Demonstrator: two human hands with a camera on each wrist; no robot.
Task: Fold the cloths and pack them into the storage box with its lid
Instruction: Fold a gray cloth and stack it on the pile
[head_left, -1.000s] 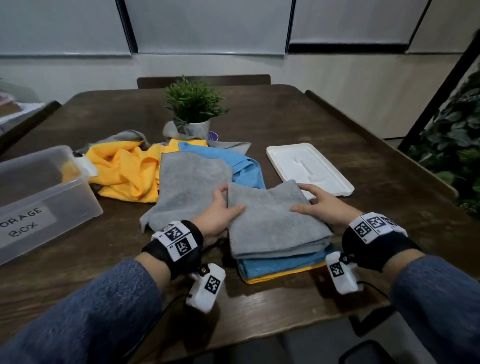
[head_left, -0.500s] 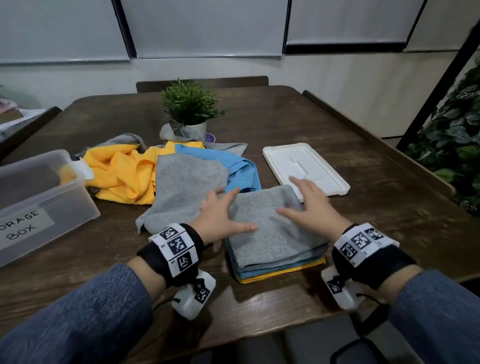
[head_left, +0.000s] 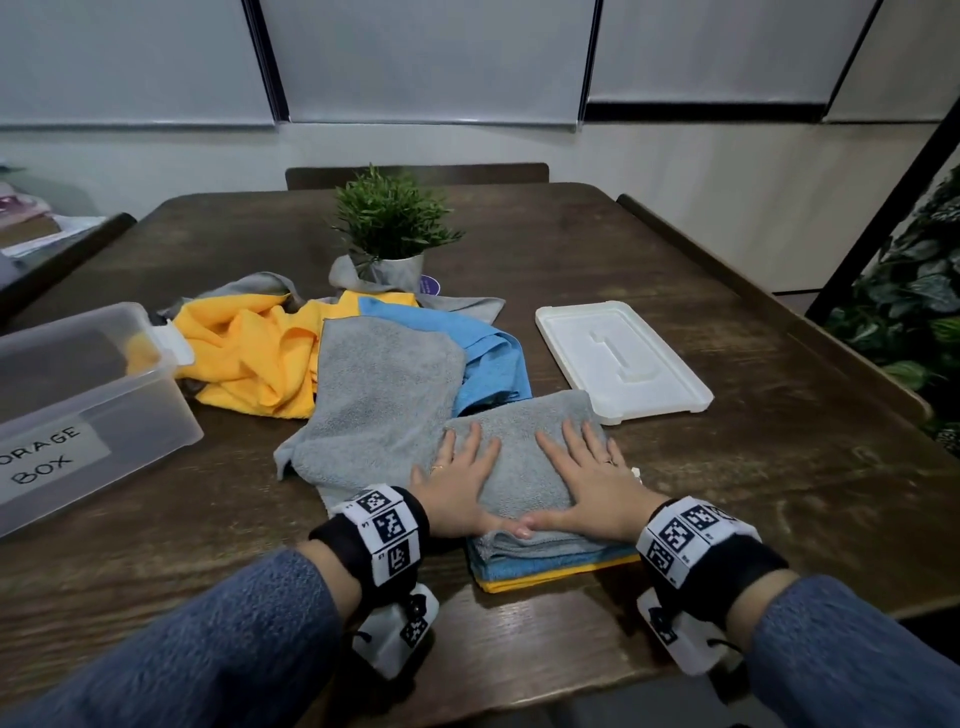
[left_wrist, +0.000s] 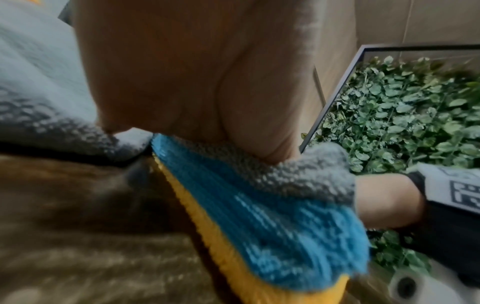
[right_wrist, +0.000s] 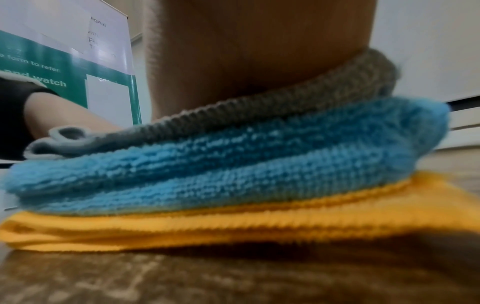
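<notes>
A folded grey cloth (head_left: 524, 457) tops a stack with a folded blue cloth (head_left: 545, 564) and a folded yellow cloth (head_left: 566, 574) under it, near the table's front edge. My left hand (head_left: 460, 480) and right hand (head_left: 587, 478) both lie flat on the grey cloth, fingers straight, thumbs nearly meeting at its near edge. In the wrist views the stack shows as grey (right_wrist: 285, 107), blue (right_wrist: 233, 160) and yellow (right_wrist: 233, 226) layers under my palms. The clear storage box (head_left: 93, 410) stands at the left, its white lid (head_left: 623, 358) at the right.
Behind the stack lie loose cloths: a grey one (head_left: 384, 395), a blue one (head_left: 488, 358), a crumpled yellow one (head_left: 254, 353) and another grey one (head_left: 467, 306). A potted plant (head_left: 389, 228) stands at mid-table. Chairs ring the wooden table (head_left: 779, 493).
Both hands slid toward me over the grey cloth and came closer together. They now press flat on the stack's near half.
</notes>
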